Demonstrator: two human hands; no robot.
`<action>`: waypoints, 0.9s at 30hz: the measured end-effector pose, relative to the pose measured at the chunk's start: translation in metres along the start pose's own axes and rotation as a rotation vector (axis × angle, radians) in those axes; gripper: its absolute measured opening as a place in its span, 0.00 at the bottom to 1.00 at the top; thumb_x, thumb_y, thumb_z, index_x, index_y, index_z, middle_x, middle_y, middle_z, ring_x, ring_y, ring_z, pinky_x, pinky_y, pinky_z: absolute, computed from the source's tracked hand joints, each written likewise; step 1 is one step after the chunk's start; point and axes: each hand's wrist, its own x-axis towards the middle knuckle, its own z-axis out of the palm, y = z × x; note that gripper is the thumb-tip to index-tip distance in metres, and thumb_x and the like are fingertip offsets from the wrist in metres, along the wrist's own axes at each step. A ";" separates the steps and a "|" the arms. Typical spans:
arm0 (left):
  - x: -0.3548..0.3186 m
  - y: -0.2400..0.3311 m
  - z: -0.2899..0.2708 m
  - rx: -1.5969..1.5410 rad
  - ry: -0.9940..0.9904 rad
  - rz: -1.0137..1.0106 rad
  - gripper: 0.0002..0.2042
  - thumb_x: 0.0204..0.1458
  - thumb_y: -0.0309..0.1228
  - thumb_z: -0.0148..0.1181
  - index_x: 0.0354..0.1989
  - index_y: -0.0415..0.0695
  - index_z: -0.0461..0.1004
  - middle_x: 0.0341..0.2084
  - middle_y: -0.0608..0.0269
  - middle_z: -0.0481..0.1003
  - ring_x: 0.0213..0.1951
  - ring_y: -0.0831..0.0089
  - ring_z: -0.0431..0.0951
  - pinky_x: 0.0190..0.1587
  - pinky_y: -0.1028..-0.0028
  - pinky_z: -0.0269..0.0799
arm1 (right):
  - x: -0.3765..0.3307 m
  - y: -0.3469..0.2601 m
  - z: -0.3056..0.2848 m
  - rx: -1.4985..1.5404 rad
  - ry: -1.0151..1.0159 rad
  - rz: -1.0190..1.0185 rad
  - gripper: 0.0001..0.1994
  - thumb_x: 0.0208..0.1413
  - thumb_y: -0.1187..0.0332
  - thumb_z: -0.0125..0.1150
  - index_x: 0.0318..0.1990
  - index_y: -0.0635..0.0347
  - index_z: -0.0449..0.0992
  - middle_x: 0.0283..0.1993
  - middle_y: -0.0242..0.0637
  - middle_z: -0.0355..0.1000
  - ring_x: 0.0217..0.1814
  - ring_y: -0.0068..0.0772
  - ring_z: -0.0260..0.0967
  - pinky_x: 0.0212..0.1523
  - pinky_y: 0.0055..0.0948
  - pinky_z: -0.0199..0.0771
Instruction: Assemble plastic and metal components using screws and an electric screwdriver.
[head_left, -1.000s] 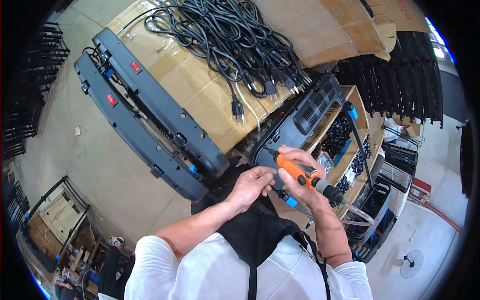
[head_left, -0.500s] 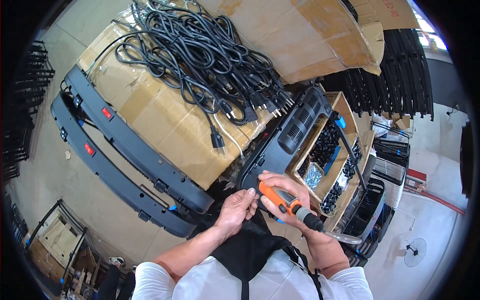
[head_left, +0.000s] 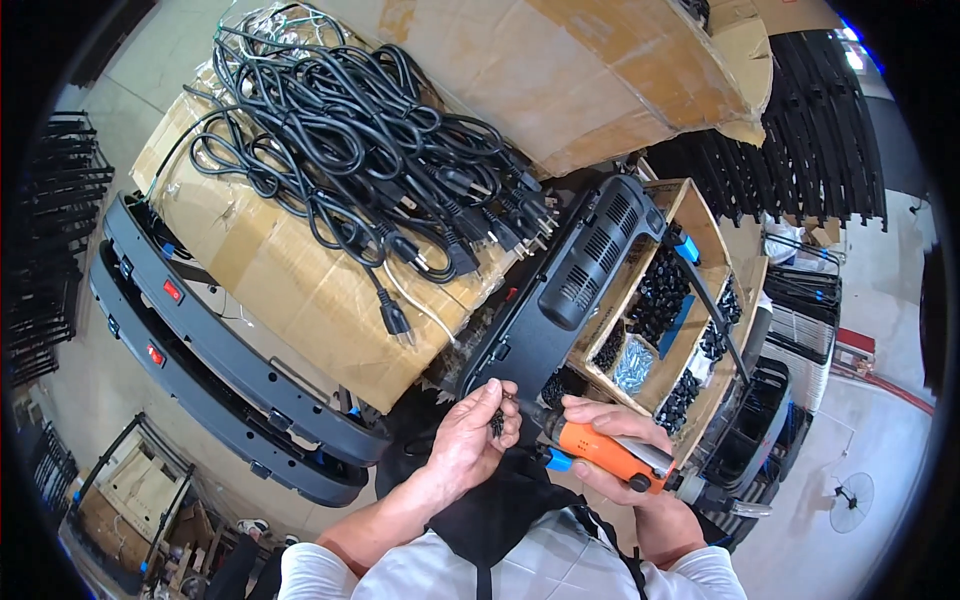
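Note:
My right hand (head_left: 625,425) is wrapped round an orange screwdriver (head_left: 605,453), a powered one with a grey hose end at its back. Its dark tip points left, toward my left hand (head_left: 468,445). The fingers of that hand are curled together on a few small dark screws (head_left: 498,420), partly hidden by the fingers. Just beyond both hands lies a long black plastic housing (head_left: 515,350) with a vented bulge. My left fingertips are by its near end; whether they touch it I cannot tell.
A wooden bin (head_left: 580,365) with black parts and silver screws stands to the right. Black power cords (head_left: 370,150) are heaped on a cardboard box (head_left: 270,290). Two curved black frames (head_left: 240,360) with red switches lean at the left. A fan (head_left: 851,502) stands far right.
The screwdriver has swung round, its tip now toward my left hand and its body lower and to the right. Small screws now show in my left fingers. The whole view has shifted slightly.

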 end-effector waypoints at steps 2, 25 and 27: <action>0.010 -0.008 0.012 0.067 0.029 0.025 0.12 0.73 0.40 0.57 0.50 0.45 0.79 0.32 0.70 0.76 0.31 0.77 0.74 0.34 0.76 0.70 | -0.001 0.004 -0.020 -0.007 -0.033 0.004 0.28 0.51 0.81 0.76 0.59 0.61 0.72 0.59 0.58 0.78 0.67 0.62 0.75 0.71 0.64 0.70; 0.144 -0.093 0.108 0.633 -0.008 0.035 0.15 0.76 0.40 0.50 0.55 0.42 0.77 0.32 0.68 0.75 0.31 0.77 0.70 0.33 0.77 0.66 | 0.044 0.031 -0.266 -0.177 0.423 0.065 0.26 0.55 0.76 0.73 0.61 0.64 0.72 0.60 0.47 0.78 0.64 0.39 0.76 0.68 0.41 0.74; 0.154 -0.092 0.114 0.690 -0.017 0.033 0.16 0.75 0.37 0.52 0.61 0.41 0.76 0.33 0.69 0.77 0.31 0.80 0.72 0.35 0.78 0.68 | 0.058 0.037 -0.274 -0.155 0.470 0.058 0.26 0.55 0.76 0.73 0.61 0.62 0.72 0.59 0.43 0.79 0.62 0.36 0.77 0.67 0.38 0.75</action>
